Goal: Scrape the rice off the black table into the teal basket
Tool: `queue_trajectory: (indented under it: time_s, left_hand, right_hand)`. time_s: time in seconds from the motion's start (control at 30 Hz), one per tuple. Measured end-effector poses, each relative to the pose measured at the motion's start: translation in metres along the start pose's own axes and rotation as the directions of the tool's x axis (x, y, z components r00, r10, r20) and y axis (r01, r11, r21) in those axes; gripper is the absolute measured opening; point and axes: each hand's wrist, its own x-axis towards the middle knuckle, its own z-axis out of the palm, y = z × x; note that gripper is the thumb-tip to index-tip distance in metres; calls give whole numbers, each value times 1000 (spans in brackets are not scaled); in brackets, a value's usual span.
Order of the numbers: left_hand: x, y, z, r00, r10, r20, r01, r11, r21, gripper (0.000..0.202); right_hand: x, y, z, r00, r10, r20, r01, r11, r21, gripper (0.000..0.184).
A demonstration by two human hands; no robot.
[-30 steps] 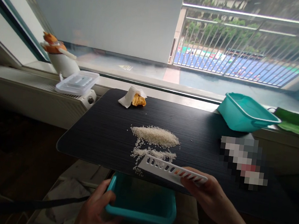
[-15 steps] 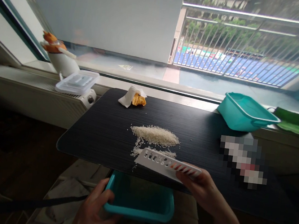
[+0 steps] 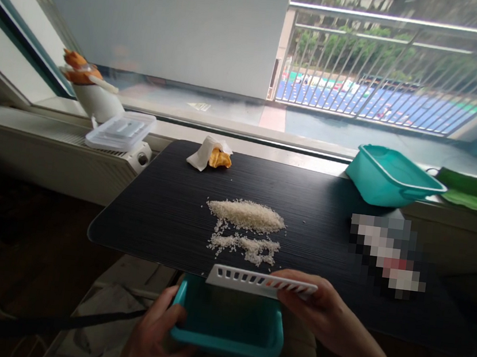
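Note:
My left hand [image 3: 156,330] grips the left end of a teal plastic bin [image 3: 227,344], held just below the table's front edge. In my right hand [image 3: 310,303] is a flat white slotted plastic piece [image 3: 241,280], level over the bin's far rim at the table edge. White rice [image 3: 247,215] lies on the black table [image 3: 143,207] in a long heap. A thinner, broken strip of rice grains [image 3: 256,247] is spread between that heap and the slotted piece. The inside of the bin is dark, so its contents are hard to make out.
A crumpled tissue with an orange-yellow piece [image 3: 220,159] sits at the table's back left. Another teal bin [image 3: 395,177] stands at the back right, near green cloth [image 3: 467,186]. A clear plastic lid [image 3: 121,130] rests on the radiator [image 3: 52,141]. A blurred-out item lies at the right.
The slotted piece in my right hand has come toward me, from the near rice strip to the table edge. The near strip is now more broken up. The bin has shifted slightly right.

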Motion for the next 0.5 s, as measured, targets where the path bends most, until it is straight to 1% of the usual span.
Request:
queue_trajectory:
  time_s: [0.07, 0.13, 0.2, 0.23, 0.27, 0.33, 0.43, 0.5]
  left_hand:
    - [-1, 0, 2, 1000, -8, 20, 8, 1000, 9, 18]
    - [-1, 1, 5, 999, -19, 40, 18, 1000, 17, 18]
    - [-1, 2, 8, 998, -17, 57, 15, 1000, 24, 17]
    - [-1, 3, 10, 998, -9, 64, 8, 1000, 27, 16]
    - [0, 4, 12, 997, 2, 71, -4, 1000, 26, 16]
    - [3, 8, 15, 996, 33, 87, -35, 999, 19, 16]
    - [7, 15, 16, 989, 75, 125, -77, 997, 11, 17]
    - [9, 19, 15, 981, 104, 164, -108, 994, 19, 17]
  right_hand:
    - [-12, 2, -9, 999, -6, -37, 5, 1000, -26, 31]
    - [-26, 10, -22, 982, -3, -187, -3, 999, -32, 29]
    - [-38, 22, -35, 929, 12, -370, -30, 999, -44, 27]
    - [-42, 28, -41, 920, 11, -393, -33, 998, -50, 27]
    - [-45, 33, -45, 922, 7, -388, -32, 998, -59, 26]
    - [-47, 41, -50, 914, -6, -405, -24, 997, -70, 24]
    - [-45, 43, -46, 904, -18, -427, -9, 998, -62, 26]
    - [-43, 42, -41, 919, -14, -394, -2, 999, -40, 27]
